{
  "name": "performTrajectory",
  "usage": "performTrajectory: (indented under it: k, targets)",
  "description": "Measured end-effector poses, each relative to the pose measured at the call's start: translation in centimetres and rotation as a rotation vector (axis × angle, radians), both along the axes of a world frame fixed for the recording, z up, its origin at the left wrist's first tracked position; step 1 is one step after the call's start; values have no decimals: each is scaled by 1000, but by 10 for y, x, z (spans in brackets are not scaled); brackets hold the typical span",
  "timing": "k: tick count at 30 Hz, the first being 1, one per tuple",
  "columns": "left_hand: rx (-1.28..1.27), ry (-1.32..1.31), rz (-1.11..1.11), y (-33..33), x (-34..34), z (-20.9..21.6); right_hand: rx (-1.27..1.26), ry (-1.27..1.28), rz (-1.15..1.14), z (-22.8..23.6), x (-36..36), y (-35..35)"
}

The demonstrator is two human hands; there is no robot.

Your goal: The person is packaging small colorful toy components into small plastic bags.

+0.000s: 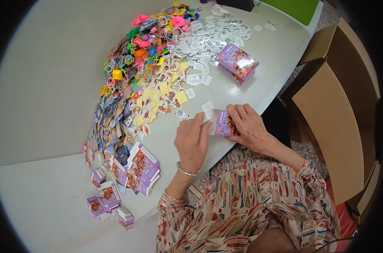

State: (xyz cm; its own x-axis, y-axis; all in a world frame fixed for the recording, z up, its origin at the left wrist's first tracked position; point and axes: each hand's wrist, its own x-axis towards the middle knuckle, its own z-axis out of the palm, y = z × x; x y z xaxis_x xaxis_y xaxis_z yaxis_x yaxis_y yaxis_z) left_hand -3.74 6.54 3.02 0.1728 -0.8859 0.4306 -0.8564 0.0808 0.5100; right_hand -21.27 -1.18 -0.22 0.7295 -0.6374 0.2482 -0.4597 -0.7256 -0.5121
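My right hand (249,128) is closed around a small purple printed box (222,123) just above the table's near edge. Clear plastic film (212,119) sticks out past the box's left end. The fingers of my left hand (191,141) pinch together at that loose film, and a bracelet circles the wrist. Part of the box is hidden under my right hand. Farther off, a stack of purple boxes (238,61) with a glossy wrap stands on the table. Small white packets (207,106) lie just beyond my hands.
Mixed colourful small toys (143,44) are heaped along the wall, beside a pile of white packets (212,36) and yellow and printed cards (164,88). Flattened purple cartons (143,168) and folded-up boxes (109,196) lie at the left. A large open cardboard box (330,114) stands at the right.
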Motion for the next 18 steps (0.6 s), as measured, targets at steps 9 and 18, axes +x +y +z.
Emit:
performTrajectory:
  k: [9, 18]
  targets:
    - [64, 221, -23, 2, 22, 1, 58, 10, -21, -4, -3, 0]
    - [63, -110, 258, -9, 81, -72, 101, -54, -35, -10, -6, -2]
